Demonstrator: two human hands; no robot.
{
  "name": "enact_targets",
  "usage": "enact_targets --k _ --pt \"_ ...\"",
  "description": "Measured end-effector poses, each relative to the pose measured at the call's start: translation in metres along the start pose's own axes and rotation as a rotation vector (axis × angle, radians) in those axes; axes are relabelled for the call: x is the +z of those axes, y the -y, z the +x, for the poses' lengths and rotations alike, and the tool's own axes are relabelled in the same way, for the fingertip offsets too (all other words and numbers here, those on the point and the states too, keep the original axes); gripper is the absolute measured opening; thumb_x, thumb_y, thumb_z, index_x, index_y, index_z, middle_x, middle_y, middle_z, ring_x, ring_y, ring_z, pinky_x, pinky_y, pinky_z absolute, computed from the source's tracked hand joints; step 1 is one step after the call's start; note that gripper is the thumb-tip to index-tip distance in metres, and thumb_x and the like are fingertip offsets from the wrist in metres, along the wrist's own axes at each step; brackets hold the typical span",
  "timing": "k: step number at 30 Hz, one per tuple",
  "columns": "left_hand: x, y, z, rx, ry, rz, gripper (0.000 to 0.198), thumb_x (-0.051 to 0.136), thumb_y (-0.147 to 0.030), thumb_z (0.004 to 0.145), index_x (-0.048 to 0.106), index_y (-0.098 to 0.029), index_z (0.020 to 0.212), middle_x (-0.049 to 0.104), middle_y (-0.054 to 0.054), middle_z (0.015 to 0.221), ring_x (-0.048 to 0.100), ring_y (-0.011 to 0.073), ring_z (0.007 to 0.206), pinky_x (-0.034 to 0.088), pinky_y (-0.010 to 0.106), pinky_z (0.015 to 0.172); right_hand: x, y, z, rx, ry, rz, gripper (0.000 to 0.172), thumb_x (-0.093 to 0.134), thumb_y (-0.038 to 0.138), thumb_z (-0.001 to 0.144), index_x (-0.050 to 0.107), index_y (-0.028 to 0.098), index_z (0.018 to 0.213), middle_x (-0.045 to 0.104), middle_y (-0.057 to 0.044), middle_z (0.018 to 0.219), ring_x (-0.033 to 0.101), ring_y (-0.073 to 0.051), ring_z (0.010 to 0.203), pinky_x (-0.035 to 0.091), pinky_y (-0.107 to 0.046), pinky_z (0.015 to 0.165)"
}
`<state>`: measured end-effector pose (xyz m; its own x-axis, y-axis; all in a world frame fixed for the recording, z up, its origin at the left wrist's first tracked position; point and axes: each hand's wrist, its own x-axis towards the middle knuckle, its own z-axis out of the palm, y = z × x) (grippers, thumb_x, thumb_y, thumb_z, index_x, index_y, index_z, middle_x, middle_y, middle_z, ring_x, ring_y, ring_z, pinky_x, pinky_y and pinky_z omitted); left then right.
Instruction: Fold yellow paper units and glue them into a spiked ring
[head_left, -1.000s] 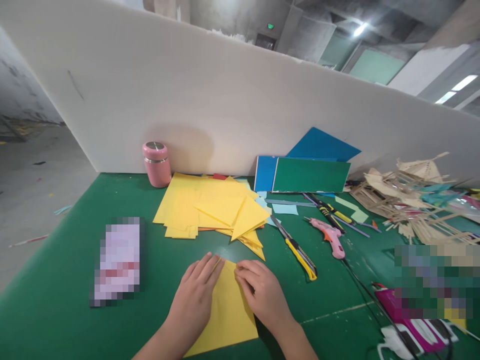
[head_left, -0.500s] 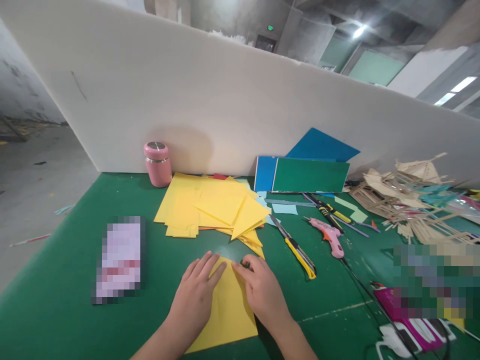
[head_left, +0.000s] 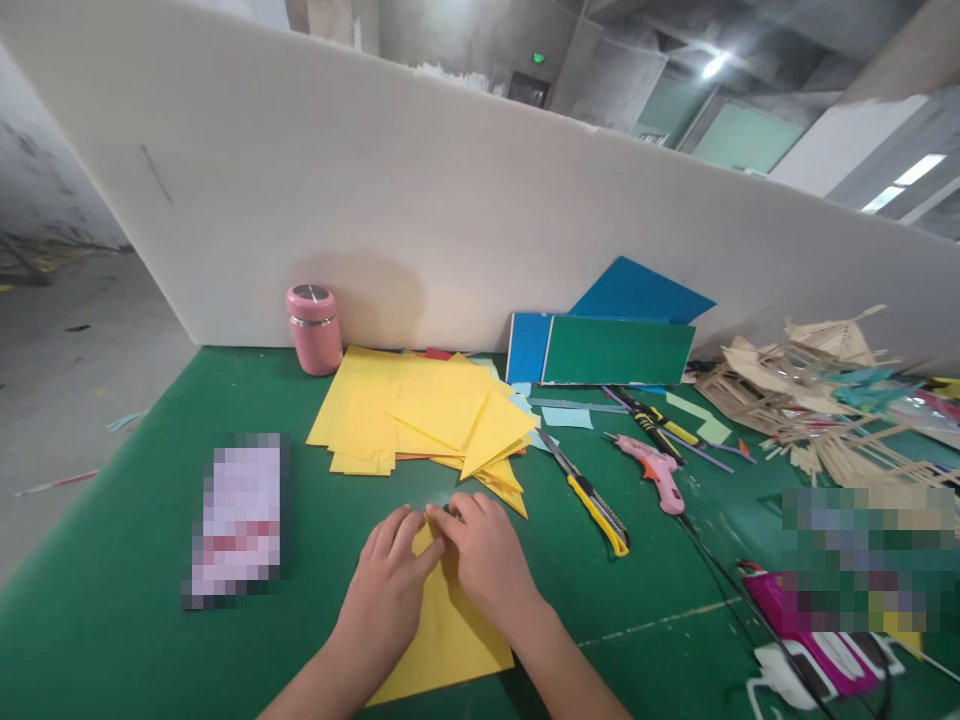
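Observation:
A folded yellow paper sheet (head_left: 450,640) lies on the green table (head_left: 135,600) in front of me. My left hand (head_left: 390,590) lies flat on its left part with the fingers stretched out. My right hand (head_left: 487,565) rests on the sheet's top corner, its fingertips pressing down on the paper right next to the left hand's fingers. Both hands cover the sheet's upper half.
A pile of yellow sheets and folded triangles (head_left: 420,415) lies just beyond my hands. A pink flask (head_left: 313,328) stands by the white wall. To the right lie a yellow utility knife (head_left: 596,500), a pink glue gun (head_left: 654,470), blue and green boards (head_left: 615,345) and wooden scraps (head_left: 817,400).
My right hand has slid left along the sheet's top edge to its corner, meeting the left hand's fingertips. The left hand has stayed nearly in place.

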<state>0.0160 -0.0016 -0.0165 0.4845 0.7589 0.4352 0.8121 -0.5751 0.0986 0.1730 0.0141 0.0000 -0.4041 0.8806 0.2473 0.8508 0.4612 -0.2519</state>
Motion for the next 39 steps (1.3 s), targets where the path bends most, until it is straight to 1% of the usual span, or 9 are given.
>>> enact_targets --k 4,8,14,17,20,23,31,35,39 --pt "0.0 -0.002 0.001 0.006 0.003 0.015 0.055 0.04 0.006 0.064 0.065 -0.022 0.103 0.06 0.01 0.101 0.055 0.0263 0.102 0.05 0.04 0.084 -0.001 -0.003 -0.001 0.022 0.003 0.05 0.033 0.046 0.01 0.091 0.064 0.022 0.116 0.056 -0.005 0.084 0.047 -0.019 0.076 0.034 -0.03 0.06" --pt "0.002 -0.003 0.0 -0.003 0.028 0.022 0.064 0.039 0.006 0.065 0.063 -0.026 0.115 0.061 0.009 0.099 0.055 0.0268 0.101 0.049 0.041 0.084 -0.004 -0.016 -0.022 0.057 -0.053 0.105 0.042 0.036 0.005 0.091 0.065 0.022 0.116 0.055 -0.006 0.084 0.048 -0.019 0.077 0.038 -0.03 0.064" --pt "0.002 -0.001 -0.001 0.006 0.094 -0.037 0.066 0.038 0.006 0.067 0.061 -0.028 0.118 0.061 0.002 0.126 0.053 0.027 0.112 0.044 0.044 0.093 -0.015 -0.035 -0.049 0.145 -0.111 0.105 0.052 0.03 -0.004 0.083 0.071 0.02 0.104 0.059 -0.008 0.084 0.053 -0.02 0.079 0.045 -0.032 0.066" --pt "0.001 -0.001 0.0 0.0 0.115 -0.044 0.065 0.037 0.006 0.068 0.061 -0.027 0.119 0.062 0.002 0.126 0.054 0.0268 0.113 0.043 0.045 0.094 -0.015 -0.033 -0.044 0.195 -0.151 0.163 0.044 0.033 0.003 0.086 0.069 0.019 0.104 0.062 -0.01 0.091 0.057 -0.022 0.084 0.049 -0.033 0.069" --pt "0.0 -0.001 0.0 -0.021 0.109 -0.041 0.061 0.035 0.006 0.07 0.063 -0.025 0.114 0.063 0.003 0.123 0.055 0.0265 0.114 0.042 0.044 0.096 -0.01 -0.024 -0.034 0.245 -0.178 0.244 0.032 0.041 0.017 0.091 0.061 0.02 0.116 0.064 -0.01 0.1 0.06 -0.024 0.093 0.051 -0.036 0.076" --pt "0.0 -0.002 0.0 -0.018 0.079 -0.052 0.055 0.033 0.006 0.071 0.064 -0.02 0.108 0.064 0.005 0.121 0.054 0.0261 0.114 0.041 0.043 0.097 -0.004 -0.012 -0.026 0.257 -0.159 0.269 0.032 0.051 0.02 0.087 0.057 0.02 0.118 0.065 -0.009 0.098 0.06 -0.025 0.093 0.052 -0.038 0.076" --pt "-0.001 -0.001 0.0 0.001 0.041 -0.093 0.061 0.03 0.008 0.071 0.057 -0.02 0.119 0.065 0.005 0.117 0.055 0.0216 0.112 0.04 0.039 0.096 -0.002 0.003 -0.025 0.091 -0.132 0.262 0.027 0.041 0.006 0.09 0.064 0.018 0.098 0.061 -0.006 0.084 0.055 -0.02 0.078 0.046 -0.031 0.065" --pt "0.001 0.0 -0.001 0.02 0.051 -0.05 0.056 0.031 0.007 0.072 0.061 -0.017 0.113 0.066 0.005 0.115 0.056 0.0231 0.11 0.041 0.04 0.096 -0.005 0.005 -0.029 0.017 -0.079 0.211 0.021 0.048 0.013 0.09 0.062 0.015 0.104 0.058 -0.006 0.085 0.052 -0.021 0.077 0.044 -0.031 0.065" --pt "0.001 0.001 -0.002 0.004 0.067 -0.067 0.055 0.031 0.007 0.073 0.062 -0.018 0.111 0.066 0.005 0.114 0.055 0.0228 0.111 0.042 0.04 0.096 -0.009 0.005 -0.036 0.02 -0.04 0.207 0.023 0.049 0.018 0.091 0.06 0.015 0.111 0.057 -0.006 0.088 0.051 -0.02 0.079 0.043 -0.03 0.067"
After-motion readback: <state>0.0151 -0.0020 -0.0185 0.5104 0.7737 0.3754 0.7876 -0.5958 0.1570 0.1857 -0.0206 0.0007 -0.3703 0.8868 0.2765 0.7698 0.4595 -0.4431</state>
